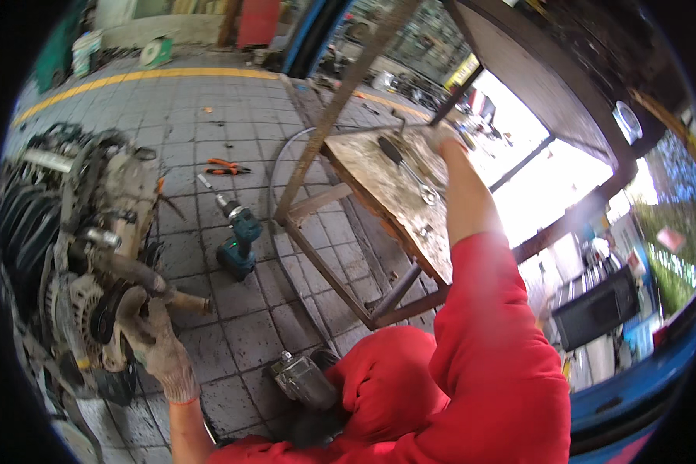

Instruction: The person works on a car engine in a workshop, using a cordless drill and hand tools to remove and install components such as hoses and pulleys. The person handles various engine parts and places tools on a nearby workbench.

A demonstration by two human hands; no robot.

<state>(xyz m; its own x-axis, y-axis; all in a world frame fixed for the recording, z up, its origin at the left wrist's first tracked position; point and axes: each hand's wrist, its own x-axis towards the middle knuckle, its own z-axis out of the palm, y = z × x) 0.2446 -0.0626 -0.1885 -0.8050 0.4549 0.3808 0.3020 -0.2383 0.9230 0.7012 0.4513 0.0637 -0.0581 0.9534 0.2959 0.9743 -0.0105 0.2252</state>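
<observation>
The gloved left hand (153, 340) is at the engine (127, 205), located left on the tiled floor (216, 344); its fingers curl below 1 pipe (187, 301), but grip closure cannot be determined. The gloved right hand (444, 139) is at the far end of the workbench (356, 152), near 1 dark-ended tool (392, 150); its grip cannot be determined. 1 cordless drill (243, 230) stands between engine and workbench.

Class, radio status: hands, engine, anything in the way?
Left hand at engine. Right hand at wooden shelf, grip unclear. Drill, pliers on floor between engine and shelf.
</observation>
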